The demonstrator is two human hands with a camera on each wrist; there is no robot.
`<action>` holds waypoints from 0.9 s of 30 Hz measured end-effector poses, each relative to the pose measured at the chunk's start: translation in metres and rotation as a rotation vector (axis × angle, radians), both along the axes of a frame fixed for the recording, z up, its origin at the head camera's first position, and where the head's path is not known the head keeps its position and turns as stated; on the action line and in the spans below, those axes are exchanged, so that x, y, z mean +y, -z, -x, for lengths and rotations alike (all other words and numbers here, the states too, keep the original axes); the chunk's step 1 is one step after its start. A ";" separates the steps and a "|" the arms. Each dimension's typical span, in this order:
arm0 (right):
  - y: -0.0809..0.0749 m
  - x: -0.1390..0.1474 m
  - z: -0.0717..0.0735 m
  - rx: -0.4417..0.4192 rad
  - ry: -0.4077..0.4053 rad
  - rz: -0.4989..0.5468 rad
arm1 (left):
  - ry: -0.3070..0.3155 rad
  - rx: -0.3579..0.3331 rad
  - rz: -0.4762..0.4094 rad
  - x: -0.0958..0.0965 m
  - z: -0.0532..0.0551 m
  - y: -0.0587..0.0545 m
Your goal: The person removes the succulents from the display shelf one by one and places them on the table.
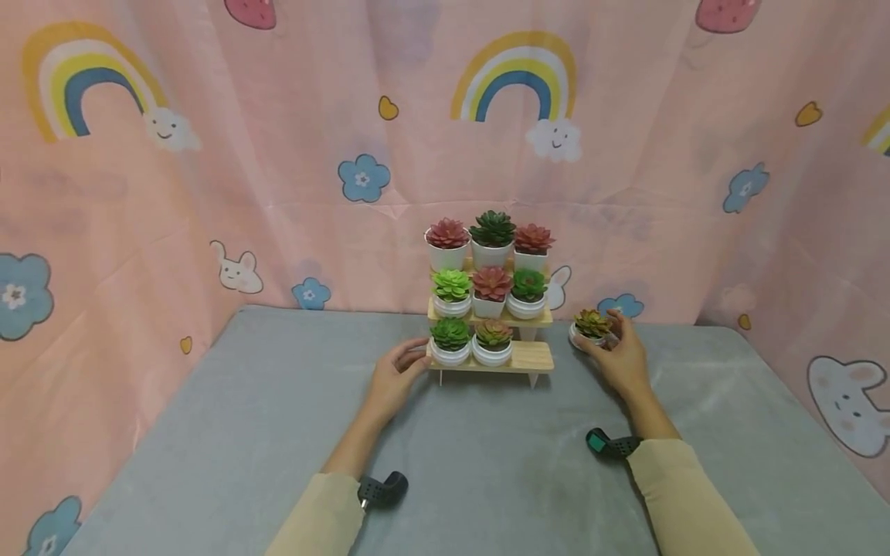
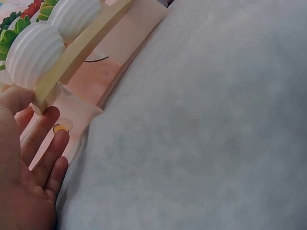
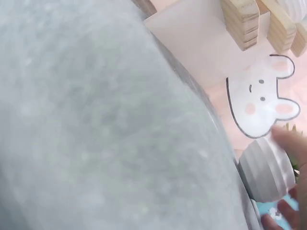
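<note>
A three-tier wooden plant stand [image 1: 534, 356] stands toward the back of the table, bearing several potted succulents in white pots. My left hand [image 1: 395, 380] pinches the left end of its lowest board; in the left wrist view the thumb lies over the board [image 2: 79, 52] and a finger under it. Right of the stand, my right hand [image 1: 624, 363] grips a small potted succulent [image 1: 592, 323] with yellow-green and reddish leaves. Thumb and fingers are around its ribbed white pot [image 3: 266, 170], close to the table. On the lowest tier a green succulent [image 1: 450, 333] and a reddish-green one [image 1: 493, 333] sit at left and middle.
A grey cloth covers the table [image 1: 487, 479]. Behind it hangs a pink curtain [image 1: 292, 154] printed with rainbows, flowers and rabbits, close behind the stand. Dark wrist cameras are strapped to the left wrist [image 1: 384, 489] and the right wrist [image 1: 612, 445].
</note>
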State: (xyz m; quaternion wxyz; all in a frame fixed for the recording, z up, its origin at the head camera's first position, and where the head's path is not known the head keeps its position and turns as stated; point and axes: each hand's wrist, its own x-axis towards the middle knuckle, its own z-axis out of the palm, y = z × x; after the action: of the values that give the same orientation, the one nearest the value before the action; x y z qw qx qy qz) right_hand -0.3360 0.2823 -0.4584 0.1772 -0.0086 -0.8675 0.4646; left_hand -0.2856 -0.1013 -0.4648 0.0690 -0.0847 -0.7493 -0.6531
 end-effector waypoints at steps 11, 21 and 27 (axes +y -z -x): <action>-0.061 -0.007 -0.020 0.234 0.010 -0.033 | -0.008 0.005 -0.020 0.002 0.000 0.000; -0.106 -0.037 -0.047 0.374 -0.101 0.009 | -0.006 -0.004 -0.014 0.003 -0.003 -0.003; -0.111 -0.062 -0.057 0.367 -0.211 0.006 | -0.009 -0.017 -0.013 0.002 -0.002 -0.002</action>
State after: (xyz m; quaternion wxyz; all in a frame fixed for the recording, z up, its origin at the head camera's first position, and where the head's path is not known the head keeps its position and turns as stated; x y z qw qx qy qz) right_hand -0.2787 0.2205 -0.3474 0.2827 0.1669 -0.8154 0.4768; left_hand -0.2839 -0.0990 -0.4627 0.0663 -0.0753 -0.7461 -0.6582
